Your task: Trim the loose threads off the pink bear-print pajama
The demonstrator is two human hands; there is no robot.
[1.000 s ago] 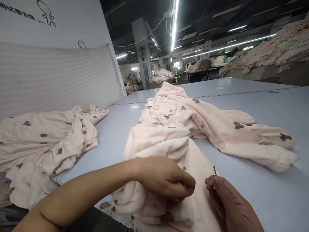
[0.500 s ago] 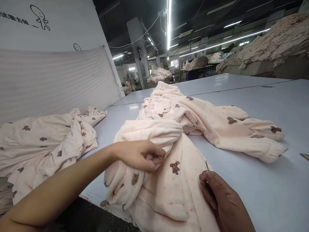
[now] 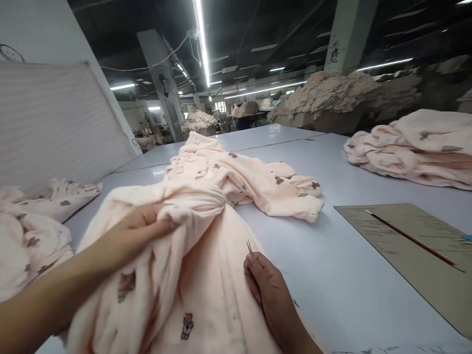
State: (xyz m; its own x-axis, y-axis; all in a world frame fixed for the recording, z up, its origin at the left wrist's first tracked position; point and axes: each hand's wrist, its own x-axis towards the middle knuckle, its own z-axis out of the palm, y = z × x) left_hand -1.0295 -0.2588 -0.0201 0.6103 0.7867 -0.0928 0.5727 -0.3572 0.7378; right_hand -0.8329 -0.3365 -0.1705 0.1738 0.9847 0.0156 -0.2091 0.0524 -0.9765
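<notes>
A pale pink fleece garment point(image 3: 206, 206) with small brown bear prints lies spread across the white table point(image 3: 332, 275) in front of me. My left hand point(image 3: 142, 228) grips a bunched fold of it at the left. My right hand point(image 3: 267, 290) rests on the garment's lower part and holds small metal snips point(image 3: 250, 246), whose two thin tips stick up above my fingers.
More pink garments lie heaped at the left point(image 3: 33, 231) and stacked at the far right point(image 3: 416, 147). A brown cardboard sheet point(image 3: 409, 250) with a thin red stick point(image 3: 409, 238) on it lies at the right. A white panel point(image 3: 55, 123) stands on the left; large fabric piles point(image 3: 332, 93) fill the background.
My left hand has pulled the bunched fold leftward and up. The view has swung right, which brings the cardboard sheet and the right stack into sight. My right hand still holds the snips.
</notes>
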